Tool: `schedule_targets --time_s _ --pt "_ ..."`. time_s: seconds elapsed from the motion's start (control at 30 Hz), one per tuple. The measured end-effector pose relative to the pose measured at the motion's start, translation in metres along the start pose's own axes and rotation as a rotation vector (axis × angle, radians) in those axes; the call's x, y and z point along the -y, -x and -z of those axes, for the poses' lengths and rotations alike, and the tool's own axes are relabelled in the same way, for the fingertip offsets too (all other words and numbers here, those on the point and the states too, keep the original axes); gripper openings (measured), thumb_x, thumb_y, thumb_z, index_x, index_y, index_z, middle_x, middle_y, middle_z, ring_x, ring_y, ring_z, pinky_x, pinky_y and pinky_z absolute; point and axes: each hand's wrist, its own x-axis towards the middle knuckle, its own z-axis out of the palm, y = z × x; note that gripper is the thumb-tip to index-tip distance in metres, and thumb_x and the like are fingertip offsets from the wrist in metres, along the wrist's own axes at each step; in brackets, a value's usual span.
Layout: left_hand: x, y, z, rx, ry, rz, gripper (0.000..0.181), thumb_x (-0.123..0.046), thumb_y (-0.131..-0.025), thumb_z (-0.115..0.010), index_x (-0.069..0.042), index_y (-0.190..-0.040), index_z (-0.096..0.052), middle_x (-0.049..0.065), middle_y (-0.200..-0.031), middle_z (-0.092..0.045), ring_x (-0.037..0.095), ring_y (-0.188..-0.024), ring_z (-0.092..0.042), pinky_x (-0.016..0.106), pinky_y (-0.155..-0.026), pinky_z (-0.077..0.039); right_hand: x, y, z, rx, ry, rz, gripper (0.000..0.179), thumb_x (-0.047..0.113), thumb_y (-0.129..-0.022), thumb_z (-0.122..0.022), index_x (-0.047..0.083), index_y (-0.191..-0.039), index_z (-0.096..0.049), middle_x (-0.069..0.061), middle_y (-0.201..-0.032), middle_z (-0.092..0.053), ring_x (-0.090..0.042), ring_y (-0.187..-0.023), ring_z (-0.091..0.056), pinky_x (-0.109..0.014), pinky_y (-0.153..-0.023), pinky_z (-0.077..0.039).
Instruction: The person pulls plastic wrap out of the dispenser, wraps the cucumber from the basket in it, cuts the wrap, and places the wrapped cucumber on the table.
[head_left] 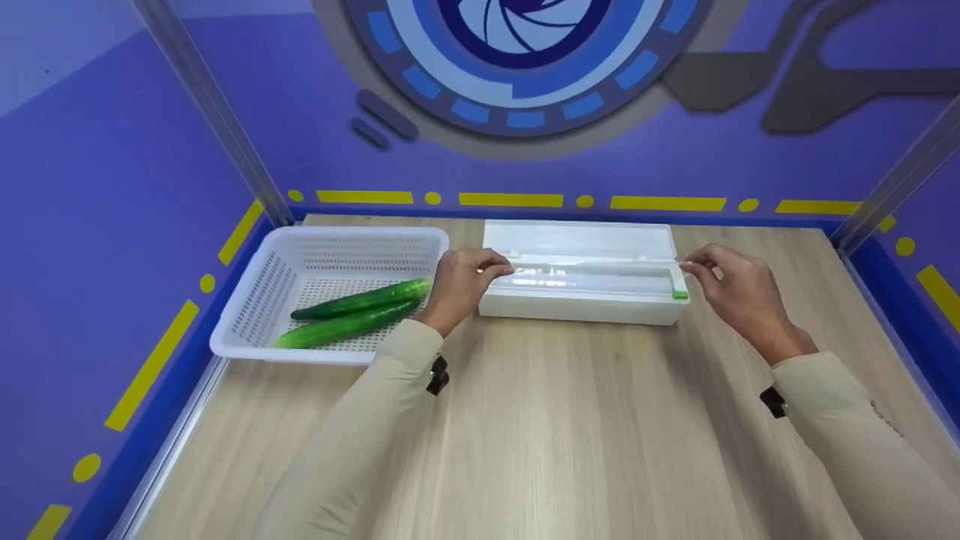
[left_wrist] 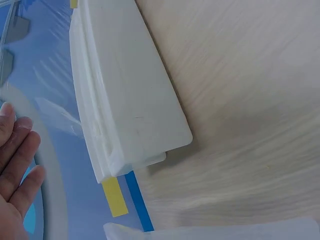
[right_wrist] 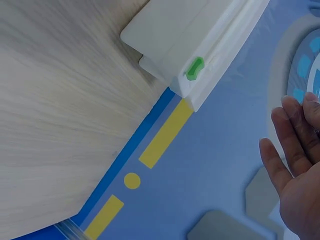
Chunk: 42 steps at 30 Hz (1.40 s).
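A white cling film box [head_left: 577,309] stands on the table with its lid [head_left: 577,238] raised at the back. Inside lies a shiny roll of clear film [head_left: 570,279], and a green piece [head_left: 680,295] marks the box's right end. My left hand [head_left: 461,283] pinches the clear film between thumb and fingers above the left end. Beyond the right end, my right hand [head_left: 739,289] pinches the film's other corner. Film stretches faintly between both hands; in the left wrist view its creases show near the left hand [left_wrist: 17,170]. The right hand [right_wrist: 300,150] also appears in its wrist view.
A white perforated basket [head_left: 259,289] stands at the left, close to my left forearm. Two cucumbers [head_left: 360,298] lie in it. Printed blue-purple panels [head_left: 465,172] wall the table [head_left: 570,420] at the back and both sides.
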Motion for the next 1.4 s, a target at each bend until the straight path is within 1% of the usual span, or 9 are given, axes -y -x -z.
schedule_targets --time_s 0.17,0.37,0.43,0.63,0.8,0.93,1.17,1.27,1.4 --pt "-0.001 0.001 0.002 0.013 -0.013 -0.025 0.009 -0.013 -0.096 -0.08 -0.007 -0.099 -0.085 0.003 -0.096 -0.081 0.016 -0.09 -0.076 0.03 -0.082 -0.059 -0.001 0.002 0.0 0.014 -0.007 0.005 0.006 0.002 -0.096 -0.078 0.001 -0.102 -0.075 -0.011 -0.091 -0.076 -0.026 -0.078 -0.069 -0.022 -0.072 -0.043" --pt "0.0 -0.001 0.003 -0.015 -0.026 -0.044 0.01 -0.015 -0.095 -0.081 -0.007 -0.098 -0.084 0.003 -0.094 -0.081 0.017 -0.089 -0.077 0.03 -0.082 -0.059 -0.002 -0.001 0.002 0.028 -0.003 0.016 0.006 0.005 -0.097 -0.077 0.002 -0.102 -0.075 -0.011 -0.092 -0.076 -0.027 -0.082 -0.071 -0.029 -0.073 -0.047" --pt "-0.001 -0.002 0.002 -0.006 -0.029 -0.048 0.011 -0.015 -0.095 -0.08 -0.006 -0.099 -0.084 0.003 -0.095 -0.081 0.017 -0.089 -0.077 0.029 -0.082 -0.059 -0.002 -0.002 0.004 0.022 -0.001 0.018 0.006 0.005 -0.097 -0.077 0.002 -0.101 -0.075 -0.011 -0.092 -0.076 -0.027 -0.081 -0.071 -0.031 -0.073 -0.047" --pt "-0.003 -0.005 0.001 0.015 -0.031 -0.08 0.009 -0.012 -0.096 -0.08 -0.004 -0.099 -0.084 0.004 -0.096 -0.081 0.018 -0.089 -0.076 0.029 -0.082 -0.059 -0.005 -0.004 0.008 -0.012 0.006 0.03 0.007 0.001 -0.095 -0.079 0.001 -0.1 -0.075 -0.012 -0.09 -0.076 -0.028 -0.078 -0.069 -0.021 -0.072 -0.041" --pt "-0.004 -0.005 0.005 -0.009 -0.035 -0.105 0.008 -0.012 -0.093 -0.082 -0.004 -0.096 -0.084 0.005 -0.092 -0.081 0.019 -0.086 -0.077 0.032 -0.08 -0.059 -0.005 -0.004 0.006 -0.021 0.0 0.075 0.007 0.001 -0.094 -0.08 0.001 -0.099 -0.075 -0.012 -0.09 -0.076 -0.027 -0.078 -0.069 -0.02 -0.071 -0.041" --pt "-0.006 -0.008 0.011 -0.024 -0.033 -0.118 0.011 -0.015 -0.094 -0.081 -0.005 -0.097 -0.084 0.004 -0.093 -0.081 0.018 -0.086 -0.077 0.032 -0.079 -0.059 -0.005 -0.007 0.007 -0.037 -0.008 0.095 0.007 0.0 -0.093 -0.08 0.0 -0.099 -0.075 -0.012 -0.09 -0.076 -0.028 -0.079 -0.07 -0.022 -0.071 -0.042" --pt "-0.012 -0.012 0.017 -0.04 -0.032 -0.169 0.009 -0.011 -0.094 -0.081 -0.003 -0.098 -0.084 0.005 -0.094 -0.08 0.019 -0.085 -0.076 0.032 -0.078 -0.059 0.001 -0.013 0.014 -0.073 -0.017 0.084 0.007 0.001 -0.093 -0.08 0.0 -0.097 -0.075 -0.012 -0.089 -0.076 -0.027 -0.076 -0.069 -0.028 -0.069 -0.044" --pt "-0.013 -0.014 0.02 -0.067 -0.032 -0.204 0.008 -0.009 -0.092 -0.082 -0.002 -0.097 -0.083 0.006 -0.093 -0.08 0.02 -0.084 -0.076 0.034 -0.078 -0.06 0.005 -0.014 0.018 -0.079 -0.017 0.075 0.006 0.003 -0.094 -0.08 0.0 -0.097 -0.075 -0.012 -0.089 -0.076 -0.026 -0.076 -0.07 -0.026 -0.07 -0.044" --pt "-0.014 -0.016 0.024 -0.09 -0.047 -0.245 0.01 -0.012 -0.092 -0.082 -0.003 -0.095 -0.083 0.005 -0.092 -0.08 0.02 -0.082 -0.076 0.036 -0.076 -0.06 0.01 -0.015 0.022 -0.078 -0.009 0.055 0.006 0.005 -0.095 -0.079 0.001 -0.099 -0.075 -0.012 -0.091 -0.077 -0.029 -0.08 -0.071 -0.021 -0.074 -0.043"
